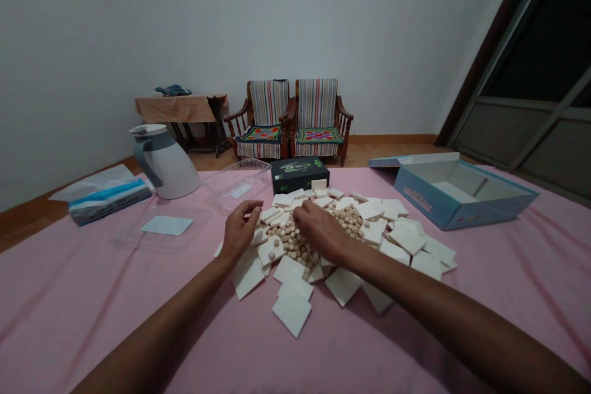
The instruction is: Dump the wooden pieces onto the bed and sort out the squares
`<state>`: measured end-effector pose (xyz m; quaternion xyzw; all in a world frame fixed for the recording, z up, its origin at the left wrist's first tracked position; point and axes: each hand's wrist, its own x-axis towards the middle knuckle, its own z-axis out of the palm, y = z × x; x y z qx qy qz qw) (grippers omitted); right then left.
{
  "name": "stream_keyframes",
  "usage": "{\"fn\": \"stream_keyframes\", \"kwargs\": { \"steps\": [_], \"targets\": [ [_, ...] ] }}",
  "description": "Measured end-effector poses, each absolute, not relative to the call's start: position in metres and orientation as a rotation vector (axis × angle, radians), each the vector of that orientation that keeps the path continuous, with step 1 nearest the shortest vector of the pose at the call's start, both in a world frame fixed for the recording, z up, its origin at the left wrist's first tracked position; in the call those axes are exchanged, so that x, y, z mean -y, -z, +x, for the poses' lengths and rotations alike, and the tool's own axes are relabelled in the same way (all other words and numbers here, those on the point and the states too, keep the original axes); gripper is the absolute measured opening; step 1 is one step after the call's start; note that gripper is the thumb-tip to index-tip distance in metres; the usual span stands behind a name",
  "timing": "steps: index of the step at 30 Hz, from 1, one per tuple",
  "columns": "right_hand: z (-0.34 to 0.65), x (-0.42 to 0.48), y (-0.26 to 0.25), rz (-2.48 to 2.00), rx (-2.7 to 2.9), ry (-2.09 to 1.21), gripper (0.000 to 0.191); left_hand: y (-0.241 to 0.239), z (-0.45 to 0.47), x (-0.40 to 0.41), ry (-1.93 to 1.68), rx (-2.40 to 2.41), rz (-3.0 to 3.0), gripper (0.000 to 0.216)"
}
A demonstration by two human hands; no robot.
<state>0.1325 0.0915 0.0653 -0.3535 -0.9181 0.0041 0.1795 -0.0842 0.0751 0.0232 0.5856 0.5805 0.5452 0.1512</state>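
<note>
A heap of small round wooden beads (300,245) lies in the middle of the pink-covered table, with many flat white square tiles (292,311) scattered around and under it. My right hand (321,231) reaches over the beads, its fingers bent down and drawn together at the heap; what they hold, if anything, is hidden. At the left edge of the pile is my left hand (240,229), thumb and bent fingers slightly apart, with nothing visible in them. A white tile (271,251) between the hands carries a couple of loose beads.
Behind the pile stands a black box (300,174), with a clear plastic tray (240,181) beside it. To the left are a white jug (170,163), a tissue pack (111,200) and a clear lid (166,225). An open blue box (462,191) sits at right.
</note>
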Motion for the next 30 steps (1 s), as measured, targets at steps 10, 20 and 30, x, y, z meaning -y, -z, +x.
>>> {"fn": "stream_keyframes", "kwargs": {
  "steps": [10, 20, 30],
  "targets": [
    [0.205, -0.162, -0.04, -0.888, 2.345, -0.241, 0.029, -0.039, -0.014, -0.072, -0.347, -1.167, 2.814, 0.071],
    [0.229, -0.145, -0.008, -1.153, 2.597, -0.13, 0.071, -0.031, 0.008, -0.12, -0.15, -1.327, 2.809, 0.064],
    [0.214, -0.188, -0.011, -1.215, 2.653, -0.238, 0.076, -0.029, 0.0, -0.169, -0.179, -1.264, 2.699, 0.061]
  ]
}}
